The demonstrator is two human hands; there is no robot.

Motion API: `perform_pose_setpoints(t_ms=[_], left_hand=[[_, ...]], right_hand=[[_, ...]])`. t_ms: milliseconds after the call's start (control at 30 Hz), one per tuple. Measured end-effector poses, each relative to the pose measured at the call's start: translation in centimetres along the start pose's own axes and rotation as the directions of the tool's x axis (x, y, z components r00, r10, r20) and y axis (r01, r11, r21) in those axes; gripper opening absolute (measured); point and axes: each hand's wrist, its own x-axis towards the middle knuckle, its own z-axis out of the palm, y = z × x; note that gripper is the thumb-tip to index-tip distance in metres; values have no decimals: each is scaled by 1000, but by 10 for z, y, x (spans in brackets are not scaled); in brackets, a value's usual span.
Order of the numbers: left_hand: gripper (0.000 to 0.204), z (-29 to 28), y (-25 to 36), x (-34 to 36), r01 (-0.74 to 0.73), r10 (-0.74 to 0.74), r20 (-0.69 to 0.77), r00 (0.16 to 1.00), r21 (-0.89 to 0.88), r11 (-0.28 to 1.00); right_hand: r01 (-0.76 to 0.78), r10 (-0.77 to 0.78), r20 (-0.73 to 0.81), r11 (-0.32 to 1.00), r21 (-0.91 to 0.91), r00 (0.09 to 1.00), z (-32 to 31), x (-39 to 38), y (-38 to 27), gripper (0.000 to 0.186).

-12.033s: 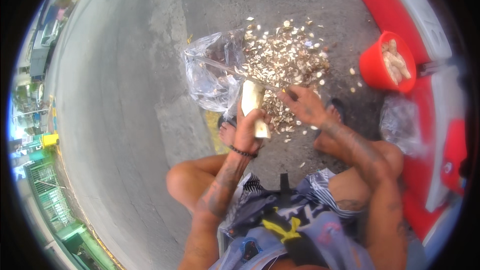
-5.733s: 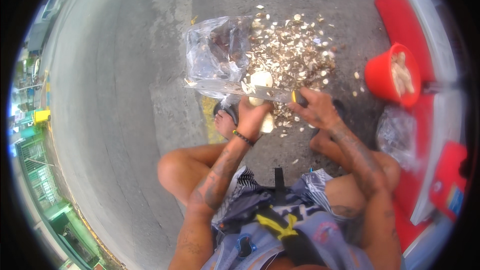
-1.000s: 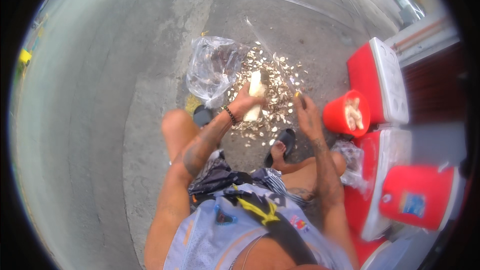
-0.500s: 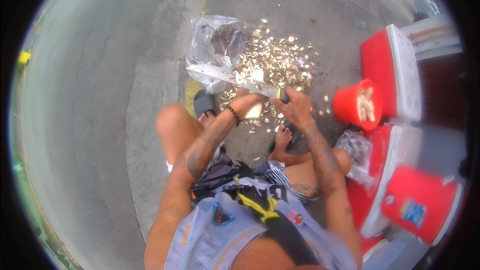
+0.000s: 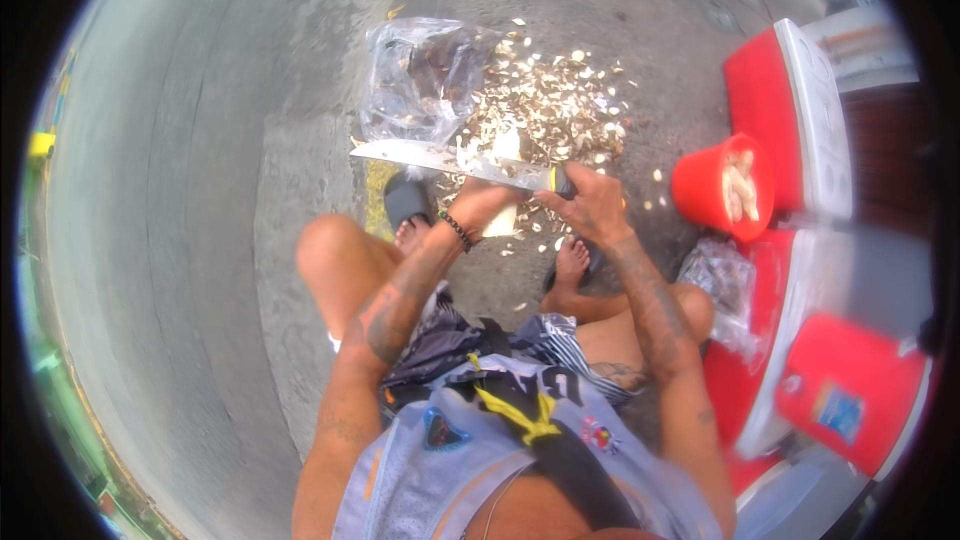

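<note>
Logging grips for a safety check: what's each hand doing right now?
Left hand: closed around a pale, peeled root.
Right hand: closed, holding a long-bladed knife by its handle.

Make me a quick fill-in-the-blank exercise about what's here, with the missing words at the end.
The right hand grips a large knife by its ____.
The left hand has a beaded bracelet around its ____.
The bucket holding pale roots is coloured ____.
The plastic bag lies to the ____ of the scattered peelings.

Missing words: handle; wrist; red; left.
</note>
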Motion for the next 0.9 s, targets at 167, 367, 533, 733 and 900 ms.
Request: perform_pose_setpoints(t_ms=[167,367,533,733,900], left_hand=[[47,5,11,-10,113,-113,-9,994,-6,994],[63,-3,1,-19,108,-114,109,987,62,992],[58,-15,-26,9,88,-88,-11,996,48,995],[45,-11,-32,19,43,-36,-64,997,125,991],[51,-8,-26,12,46,-47,14,999,86,995]], right_hand=[[31,-32,-36,999,-34,999,5,-2,4,71],[-549,537,138,833,71,832,-34,9,33,65],[-368,352,167,927,73,921,-16,1,29,70],[-153,146,120,987,51,982,8,-2,14,74],[-160,149,91,979,126,985,10,-4,19,77]])
